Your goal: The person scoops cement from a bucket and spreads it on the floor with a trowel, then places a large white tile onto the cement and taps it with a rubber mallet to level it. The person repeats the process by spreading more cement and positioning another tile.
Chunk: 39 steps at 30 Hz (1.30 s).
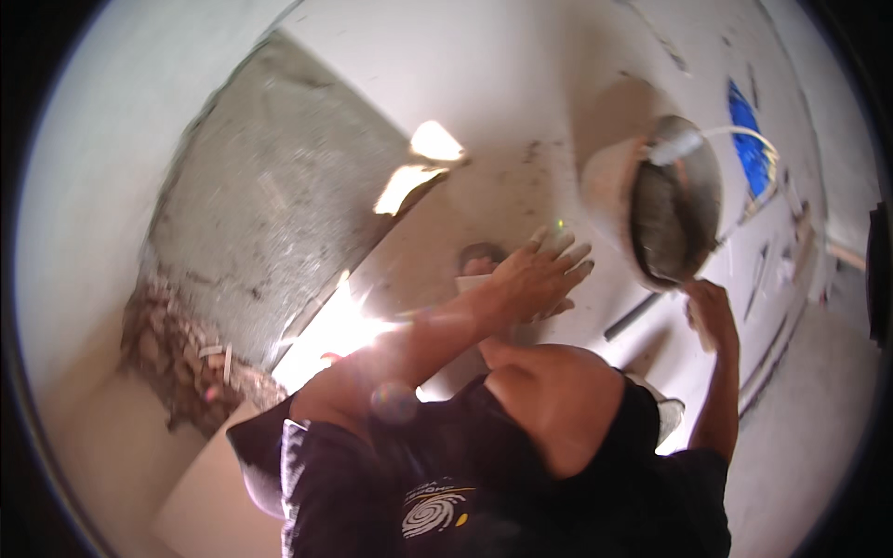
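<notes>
within the right grip (pixel 712 312), beside bucket (pixel 609 191), pale handle (pixel 705 337)

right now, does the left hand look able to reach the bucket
Probably yes: the left hand is open and appears empty, its fingers pointing toward the bucket, and nothing visible blocks the gap to the bucket's side.

the right hand (pixel 714 307) grips a pale handle (pixel 704 337) by the bucket (pixel 609 191), the left hand (pixel 547 272) outspread.
</notes>
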### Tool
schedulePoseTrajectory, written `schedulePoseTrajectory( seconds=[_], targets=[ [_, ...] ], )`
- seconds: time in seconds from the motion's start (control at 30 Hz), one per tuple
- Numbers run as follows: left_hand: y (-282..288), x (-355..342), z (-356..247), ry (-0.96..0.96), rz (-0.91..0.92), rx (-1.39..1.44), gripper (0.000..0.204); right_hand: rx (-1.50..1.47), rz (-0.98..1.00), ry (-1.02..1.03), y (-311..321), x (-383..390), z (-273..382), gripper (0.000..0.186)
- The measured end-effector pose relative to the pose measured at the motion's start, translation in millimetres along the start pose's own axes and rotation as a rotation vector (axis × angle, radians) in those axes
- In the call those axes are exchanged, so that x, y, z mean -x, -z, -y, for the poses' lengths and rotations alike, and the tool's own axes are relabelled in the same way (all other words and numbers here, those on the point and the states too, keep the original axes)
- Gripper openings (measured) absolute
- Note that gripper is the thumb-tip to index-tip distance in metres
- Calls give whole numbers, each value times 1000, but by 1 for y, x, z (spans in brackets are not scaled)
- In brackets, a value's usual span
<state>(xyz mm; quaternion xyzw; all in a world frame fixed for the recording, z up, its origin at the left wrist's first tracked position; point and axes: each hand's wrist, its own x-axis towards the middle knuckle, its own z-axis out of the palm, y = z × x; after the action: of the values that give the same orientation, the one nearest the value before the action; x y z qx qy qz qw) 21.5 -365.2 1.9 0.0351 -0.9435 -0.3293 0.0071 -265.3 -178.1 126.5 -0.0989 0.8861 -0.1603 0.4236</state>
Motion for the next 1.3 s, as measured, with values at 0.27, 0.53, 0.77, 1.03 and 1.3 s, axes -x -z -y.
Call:
schedulePoseTrajectory(
  seconds=[0.27, 0.53, 0.77, 1.03, 1.3],
  targets=[
    [55, 235, 37, 493, 759, -152, 58, 236, 63, 260, 5, 41, 57, 21],
    [46, 333, 35, 1029, 673, 174, 54, 673, 416, 660, -207, -24, 181, 32],
    [35, 381, 10, 1179, 454, 304, 52, 666, 241, 1068, -303, -69, 164, 36],
    [-38, 430, -27, 1355, 305, 410, 50, 525, 537, 928, -511, -33, 120, 22],
    [-60, 458, -72, 1563, 83, 468, 45, 597, 852, 1390, -583, 82, 159, 50]
  ],
)
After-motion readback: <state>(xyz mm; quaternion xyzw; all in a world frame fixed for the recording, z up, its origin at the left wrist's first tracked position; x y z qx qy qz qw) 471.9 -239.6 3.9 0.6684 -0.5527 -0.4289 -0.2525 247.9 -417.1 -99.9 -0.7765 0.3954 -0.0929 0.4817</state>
